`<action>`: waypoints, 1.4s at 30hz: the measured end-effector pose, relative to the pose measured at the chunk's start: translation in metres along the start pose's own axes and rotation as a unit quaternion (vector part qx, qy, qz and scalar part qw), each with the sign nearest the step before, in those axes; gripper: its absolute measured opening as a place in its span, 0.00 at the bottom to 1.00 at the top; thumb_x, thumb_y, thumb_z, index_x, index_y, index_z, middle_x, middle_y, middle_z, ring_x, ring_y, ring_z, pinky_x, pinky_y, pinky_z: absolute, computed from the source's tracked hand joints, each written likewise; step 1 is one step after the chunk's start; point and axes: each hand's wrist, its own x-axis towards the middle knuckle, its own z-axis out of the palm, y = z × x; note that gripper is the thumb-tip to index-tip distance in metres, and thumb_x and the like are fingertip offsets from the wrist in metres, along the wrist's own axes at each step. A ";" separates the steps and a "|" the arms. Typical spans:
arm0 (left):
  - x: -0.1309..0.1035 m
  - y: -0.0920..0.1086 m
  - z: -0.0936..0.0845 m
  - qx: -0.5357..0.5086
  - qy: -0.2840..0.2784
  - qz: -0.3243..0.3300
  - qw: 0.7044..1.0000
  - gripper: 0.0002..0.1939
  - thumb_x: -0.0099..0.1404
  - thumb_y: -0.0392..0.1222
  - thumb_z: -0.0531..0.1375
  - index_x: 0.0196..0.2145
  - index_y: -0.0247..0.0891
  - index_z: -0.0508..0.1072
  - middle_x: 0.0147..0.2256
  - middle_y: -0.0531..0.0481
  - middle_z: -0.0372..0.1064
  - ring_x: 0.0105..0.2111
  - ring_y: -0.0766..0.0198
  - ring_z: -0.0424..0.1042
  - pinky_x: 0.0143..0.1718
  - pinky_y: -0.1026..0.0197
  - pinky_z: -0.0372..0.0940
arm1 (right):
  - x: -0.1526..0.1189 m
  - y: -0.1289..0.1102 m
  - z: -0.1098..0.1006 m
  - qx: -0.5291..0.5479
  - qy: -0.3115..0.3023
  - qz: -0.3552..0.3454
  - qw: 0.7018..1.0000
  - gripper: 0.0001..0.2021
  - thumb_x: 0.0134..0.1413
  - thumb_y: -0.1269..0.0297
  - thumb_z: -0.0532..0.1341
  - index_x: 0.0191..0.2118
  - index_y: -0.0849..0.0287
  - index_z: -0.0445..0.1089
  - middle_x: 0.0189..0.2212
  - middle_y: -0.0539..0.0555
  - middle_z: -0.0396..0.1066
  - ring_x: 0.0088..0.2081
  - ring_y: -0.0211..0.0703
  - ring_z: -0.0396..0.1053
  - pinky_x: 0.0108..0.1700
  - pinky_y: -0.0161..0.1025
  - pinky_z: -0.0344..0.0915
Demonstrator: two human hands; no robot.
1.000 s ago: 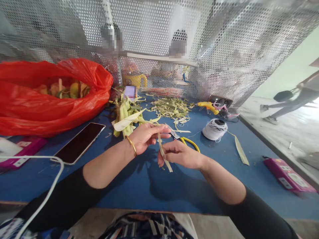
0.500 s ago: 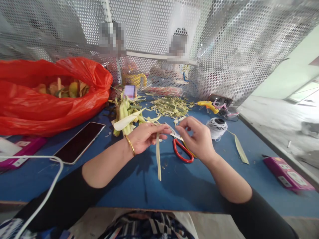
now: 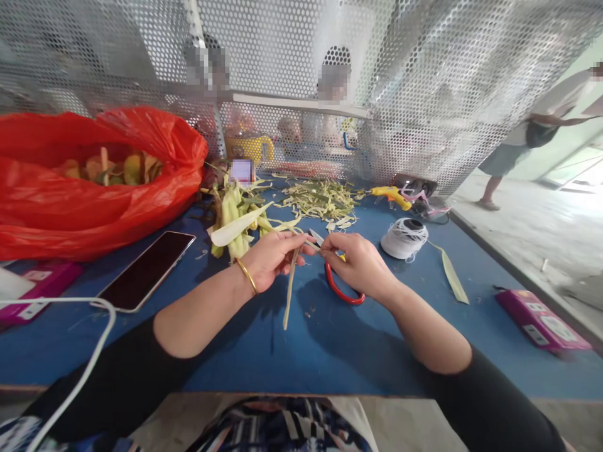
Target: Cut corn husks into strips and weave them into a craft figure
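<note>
Pinched in my left hand (image 3: 277, 254) is a pale, narrow husk strip (image 3: 289, 295), one end of it hanging down over the table. My right hand (image 3: 351, 260) has closed fingertips right beside the left ones, on a thin pale piece of the strip. Beneath my right hand lie scissors (image 3: 346, 290) with red handles, partly covered by it. Just beyond my left hand rests a bundle of green-white husks (image 3: 233, 210), a broad pale leaf (image 3: 240, 227) across it. A spool of white thread (image 3: 404, 240) stands to the right of my right hand.
A red plastic bag (image 3: 155, 207) fills the left side, near a phone (image 3: 144, 270). Husk scraps (image 3: 323, 199) are heaped at the back, beside a yellow glue gun (image 3: 391, 196). A purple box (image 3: 541, 319) lies right. Perforated metal (image 3: 287, 56) borders the blue table (image 3: 226, 364).
My right hand has moved left and closed beside my left fingertips. The strip's hanging end has swung left. A person has come into view at the far right.
</note>
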 end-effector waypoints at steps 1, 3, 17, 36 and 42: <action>0.001 -0.001 0.000 0.006 0.005 0.001 1.000 0.06 0.63 0.35 0.60 0.32 0.31 0.78 0.24 0.49 0.72 0.16 0.74 0.64 0.11 0.72 0.47 | 0.000 0.001 -0.002 -0.003 -0.010 -0.009 1.000 0.07 0.54 0.71 0.56 0.26 0.57 0.65 0.23 0.49 0.68 0.28 0.38 0.62 0.37 0.36 0.54; 0.002 -0.002 0.000 0.017 0.008 0.000 1.000 0.05 0.62 0.35 0.62 0.31 0.32 0.78 0.24 0.50 0.71 0.16 0.75 0.62 0.11 0.72 0.46 | 0.000 0.002 -0.007 0.004 -0.039 -0.018 0.999 0.07 0.53 0.71 0.56 0.26 0.57 0.66 0.22 0.48 0.67 0.26 0.37 0.60 0.37 0.36 0.55; -0.007 -0.008 0.007 0.081 -0.099 -0.011 0.992 0.13 0.60 0.46 0.63 0.32 0.31 0.79 0.25 0.42 0.75 0.16 0.72 0.61 0.13 0.70 0.48 | 0.006 0.005 0.017 0.595 -0.071 0.231 0.766 0.19 0.37 0.51 0.71 0.24 0.61 0.68 0.19 0.47 0.67 0.23 0.34 0.64 0.29 0.35 0.60; -0.011 -0.012 0.014 0.130 -0.094 -0.024 0.987 0.09 0.57 0.42 0.63 0.28 0.33 0.80 0.22 0.45 0.74 0.15 0.73 0.59 0.12 0.69 0.46 | 0.004 0.002 0.007 0.242 0.091 0.086 0.962 0.12 0.52 0.56 0.62 0.24 0.58 0.72 0.30 0.54 0.72 0.36 0.42 0.69 0.41 0.40 0.63; -0.012 -0.015 0.014 0.143 -0.124 -0.024 0.982 0.10 0.60 0.39 0.60 0.29 0.32 0.81 0.24 0.43 0.76 0.15 0.72 0.61 0.12 0.70 0.49 | 0.002 -0.001 0.017 0.510 -0.039 0.203 0.835 0.11 0.44 0.58 0.66 0.24 0.60 0.69 0.16 0.45 0.63 0.16 0.31 0.56 0.20 0.33 0.54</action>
